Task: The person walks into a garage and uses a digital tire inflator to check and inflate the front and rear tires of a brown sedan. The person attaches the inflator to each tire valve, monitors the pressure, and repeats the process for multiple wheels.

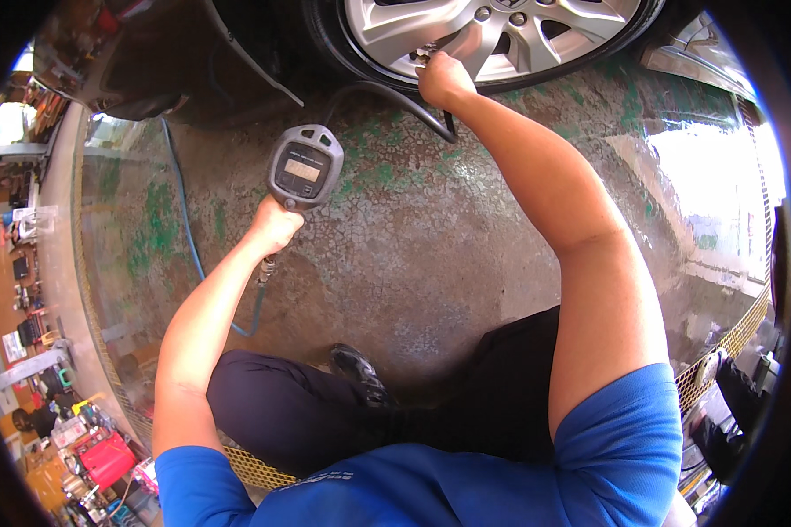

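Note:
My left hand [277, 225] grips the handle of a digital tire inflator gauge [305, 167], its display facing up at me. Below that hand a metal hose coupling [266, 269] joins the handle to a thin blue air hose [188, 230]. A thick black rubber hose [405, 102] curves from the gauge toward the wheel. My right hand [445, 78] is at the lower rim of a silver alloy wheel [494, 39], fingers closed around a metal hose-end chuck [426, 51]. The fingers partly cover the chuck, and the valve itself is hidden.
Dark car bodywork [151, 59] hangs at the upper left beside the tire [333, 39]. Worn concrete floor [422, 250] with green paint patches lies before me. Yellow floor grating [257, 464] runs behind my legs. Cluttered shelves with a red case [107, 459] line the left.

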Demonstrator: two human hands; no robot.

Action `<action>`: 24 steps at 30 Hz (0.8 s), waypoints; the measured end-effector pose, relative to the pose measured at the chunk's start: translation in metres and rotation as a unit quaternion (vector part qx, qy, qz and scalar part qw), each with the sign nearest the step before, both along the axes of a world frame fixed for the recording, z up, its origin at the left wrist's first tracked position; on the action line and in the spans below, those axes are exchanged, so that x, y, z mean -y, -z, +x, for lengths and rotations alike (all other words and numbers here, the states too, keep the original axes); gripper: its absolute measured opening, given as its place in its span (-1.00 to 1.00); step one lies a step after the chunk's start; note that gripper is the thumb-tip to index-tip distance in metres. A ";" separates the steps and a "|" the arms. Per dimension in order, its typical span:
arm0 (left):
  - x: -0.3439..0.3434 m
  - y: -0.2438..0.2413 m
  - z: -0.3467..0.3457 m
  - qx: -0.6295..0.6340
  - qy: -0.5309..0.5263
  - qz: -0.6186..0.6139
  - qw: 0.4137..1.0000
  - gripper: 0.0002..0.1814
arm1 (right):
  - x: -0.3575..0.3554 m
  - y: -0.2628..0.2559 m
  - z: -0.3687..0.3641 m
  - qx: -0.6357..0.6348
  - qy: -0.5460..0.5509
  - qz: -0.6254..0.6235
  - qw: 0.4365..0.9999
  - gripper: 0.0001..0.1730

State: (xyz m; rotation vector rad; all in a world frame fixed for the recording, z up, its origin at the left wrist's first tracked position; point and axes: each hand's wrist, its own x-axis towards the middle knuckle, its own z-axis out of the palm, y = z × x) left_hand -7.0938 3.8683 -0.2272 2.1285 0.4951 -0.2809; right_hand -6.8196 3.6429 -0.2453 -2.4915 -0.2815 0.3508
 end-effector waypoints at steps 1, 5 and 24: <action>0.000 0.000 0.000 0.000 0.005 0.005 1.000 -0.67 | 0.001 -0.002 -0.001 -0.005 -0.001 0.000 1.000 -0.60; -0.002 0.004 -0.001 -0.017 0.025 -0.012 0.999 -0.64 | 0.001 -0.002 0.000 -0.007 0.002 -0.009 1.000 -0.60; -0.015 0.024 -0.010 -0.054 -0.007 -0.042 0.998 -0.73 | -0.001 0.007 0.006 0.052 -0.020 -0.019 0.998 -0.57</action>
